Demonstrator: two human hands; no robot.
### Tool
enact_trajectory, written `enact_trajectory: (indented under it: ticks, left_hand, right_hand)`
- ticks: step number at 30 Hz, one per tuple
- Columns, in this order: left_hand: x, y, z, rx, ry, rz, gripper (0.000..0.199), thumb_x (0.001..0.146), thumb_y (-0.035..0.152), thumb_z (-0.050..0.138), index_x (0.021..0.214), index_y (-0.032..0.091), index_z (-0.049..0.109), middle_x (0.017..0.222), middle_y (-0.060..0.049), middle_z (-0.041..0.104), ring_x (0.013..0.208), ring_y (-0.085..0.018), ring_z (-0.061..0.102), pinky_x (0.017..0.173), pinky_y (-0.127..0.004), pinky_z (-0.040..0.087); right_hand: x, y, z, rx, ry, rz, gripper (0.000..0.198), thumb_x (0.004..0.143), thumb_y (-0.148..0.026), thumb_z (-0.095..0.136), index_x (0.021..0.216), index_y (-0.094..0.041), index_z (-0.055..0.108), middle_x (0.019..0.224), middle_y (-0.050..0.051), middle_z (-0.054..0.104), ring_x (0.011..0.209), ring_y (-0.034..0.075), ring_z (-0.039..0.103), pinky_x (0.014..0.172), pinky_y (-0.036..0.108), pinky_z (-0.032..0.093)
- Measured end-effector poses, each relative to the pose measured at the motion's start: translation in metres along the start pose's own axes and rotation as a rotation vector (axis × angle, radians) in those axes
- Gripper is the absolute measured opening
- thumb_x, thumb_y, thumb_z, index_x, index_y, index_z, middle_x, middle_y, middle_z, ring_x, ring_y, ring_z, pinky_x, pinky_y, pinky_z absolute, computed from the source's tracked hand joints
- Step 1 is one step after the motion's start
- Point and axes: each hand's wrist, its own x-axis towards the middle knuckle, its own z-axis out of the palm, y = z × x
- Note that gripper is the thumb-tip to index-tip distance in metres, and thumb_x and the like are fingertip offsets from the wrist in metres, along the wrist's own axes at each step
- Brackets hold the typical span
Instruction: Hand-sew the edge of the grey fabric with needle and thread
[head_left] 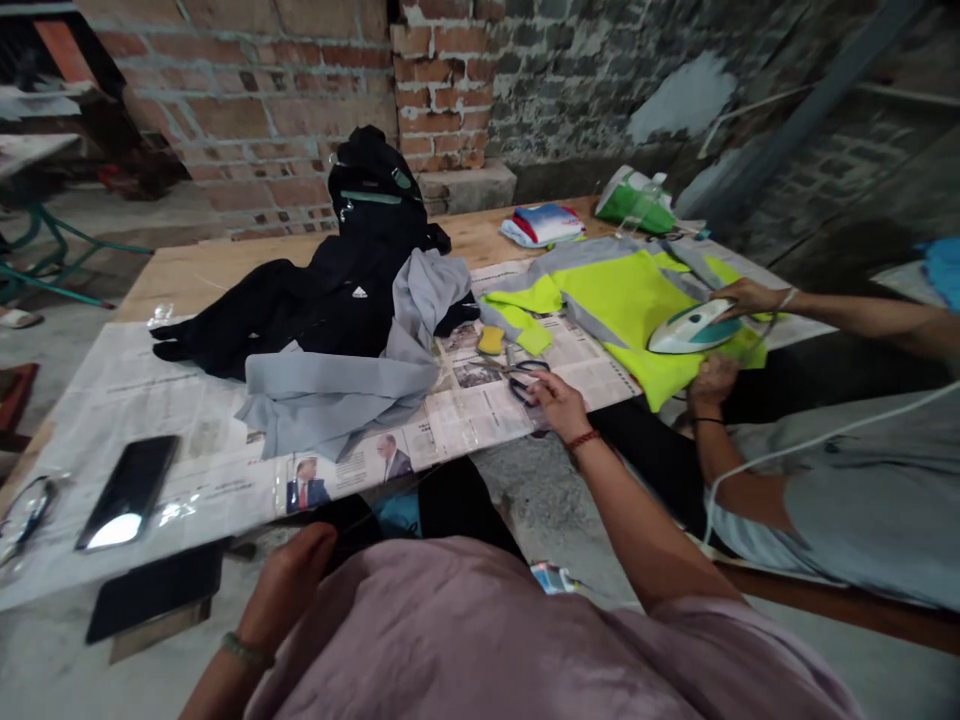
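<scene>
My right hand (559, 402) reaches to the table's front edge, its fingers closed on the dark handles of a pair of scissors (523, 384). The scissor blades point left over the newspaper, near a yellow sponge-like block (491, 341). Low in front of my body, my left hand (300, 560) is curled closed below the table edge; what its fingers hold, if anything, is hidden. Nearest on the table above it is a strip of grey fabric (337, 390), crumpled upward over a black Adidas garment (300, 300).
To the right, another person's hand (739, 298) holds an iron (691, 328) on a neon-yellow and grey garment (607, 290); its white cord (817, 438) hangs nearby. A phone (131, 490), black backpack (375, 190), folded cloth (541, 225) and green-white bag (636, 200) lie on the newspaper-covered table (217, 500).
</scene>
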Motion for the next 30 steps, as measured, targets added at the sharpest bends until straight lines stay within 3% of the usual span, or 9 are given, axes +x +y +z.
enact_trajectory:
  ticks: [4, 7, 10, 13, 18, 22, 26, 28, 30]
  left_hand:
    - [-0.009, -0.044, -0.024, 0.202, 0.115, -0.021, 0.024, 0.072, 0.04, 0.047, 0.073, 0.022, 0.062, 0.081, -0.006, 0.069, 0.072, -0.02, 0.063, 0.065, -0.024, 0.045]
    - [-0.022, -0.063, -0.034, 0.244, 0.152, -0.099, 0.028, 0.073, 0.043, 0.046, 0.08, 0.021, 0.062, 0.08, -0.004, 0.068, 0.067, -0.018, 0.063, 0.06, -0.022, 0.044]
    - [-0.033, -0.07, -0.039, 0.216, 0.169, -0.189, 0.029, 0.073, 0.043, 0.047, 0.083, 0.021, 0.062, 0.077, -0.001, 0.068, 0.066, -0.017, 0.062, 0.057, -0.02, 0.042]
    - [-0.041, -0.073, -0.046, 0.231, 0.177, -0.291, 0.027, 0.076, 0.041, 0.046, 0.087, 0.021, 0.062, 0.076, 0.003, 0.067, 0.068, -0.016, 0.062, 0.06, -0.02, 0.041]
    - [-0.052, -0.085, -0.064, 0.368, 0.17, -0.507, 0.023, 0.08, 0.035, 0.047, 0.09, 0.022, 0.064, 0.081, 0.0, 0.068, 0.068, -0.016, 0.06, 0.055, -0.019, 0.039]
    - [-0.059, -0.105, -0.071, 0.423, 0.167, -0.562, 0.021, 0.079, 0.034, 0.05, 0.087, 0.023, 0.066, 0.078, -0.001, 0.068, 0.064, -0.016, 0.059, 0.053, -0.019, 0.038]
    - [-0.064, -0.123, -0.066, 0.414, 0.2, -0.556, 0.014, 0.075, 0.032, 0.056, 0.079, 0.025, 0.067, 0.072, 0.001, 0.067, 0.059, -0.016, 0.057, 0.05, -0.019, 0.036]
    - [-0.065, -0.128, -0.059, 0.374, 0.193, -0.565, 0.012, 0.074, 0.033, 0.058, 0.077, 0.027, 0.067, 0.067, 0.003, 0.067, 0.056, -0.016, 0.057, 0.049, -0.019, 0.035]
    - [-0.066, -0.131, -0.049, 0.345, 0.248, -0.552, 0.01, 0.071, 0.033, 0.06, 0.074, 0.028, 0.067, 0.061, 0.006, 0.066, 0.055, -0.015, 0.058, 0.049, -0.018, 0.037]
  right_hand:
    - [-0.019, -0.027, -0.004, -0.029, -0.19, -0.042, 0.045, 0.079, -0.028, 0.047, 0.123, -0.023, 0.048, 0.076, -0.001, 0.062, 0.056, 0.009, 0.054, 0.064, 0.025, 0.048]
    - [-0.024, -0.047, -0.001, 0.039, -0.348, -0.011, 0.053, 0.073, -0.029, 0.055, 0.125, -0.021, 0.045, 0.069, -0.003, 0.061, 0.053, 0.009, 0.054, 0.057, 0.023, 0.047]
    - [-0.025, -0.063, 0.003, 0.127, -0.51, 0.068, 0.043, 0.069, -0.033, 0.059, 0.109, -0.018, 0.054, 0.067, -0.001, 0.063, 0.052, 0.01, 0.056, 0.052, 0.021, 0.045]
    - [-0.026, -0.076, 0.006, 0.121, -0.581, 0.114, 0.031, 0.068, -0.035, 0.06, 0.092, -0.016, 0.058, 0.064, -0.001, 0.063, 0.05, 0.009, 0.056, 0.049, 0.02, 0.042]
    - [-0.033, -0.097, 0.005, 0.001, -0.694, 0.059, 0.025, 0.068, -0.032, 0.06, 0.087, -0.015, 0.062, 0.057, -0.003, 0.06, 0.048, 0.007, 0.054, 0.048, 0.018, 0.04]
    - [-0.037, -0.106, 0.003, -0.138, -0.661, -0.083, 0.02, 0.074, -0.029, 0.055, 0.085, -0.016, 0.066, 0.063, -0.001, 0.063, 0.05, 0.008, 0.054, 0.052, 0.019, 0.041]
    - [-0.039, -0.11, 0.001, -0.214, -0.568, -0.288, 0.02, 0.078, -0.029, 0.052, 0.081, -0.017, 0.069, 0.076, 0.003, 0.067, 0.066, 0.012, 0.059, 0.064, 0.023, 0.044]
    - [-0.04, -0.111, 0.001, -0.184, -0.518, -0.319, 0.02, 0.078, -0.03, 0.054, 0.078, -0.017, 0.069, 0.079, 0.004, 0.067, 0.072, 0.013, 0.059, 0.069, 0.024, 0.044]
    - [-0.043, -0.112, 0.002, -0.095, -0.454, -0.266, 0.019, 0.076, -0.033, 0.057, 0.076, -0.017, 0.068, 0.077, 0.004, 0.066, 0.069, 0.012, 0.057, 0.065, 0.024, 0.043]
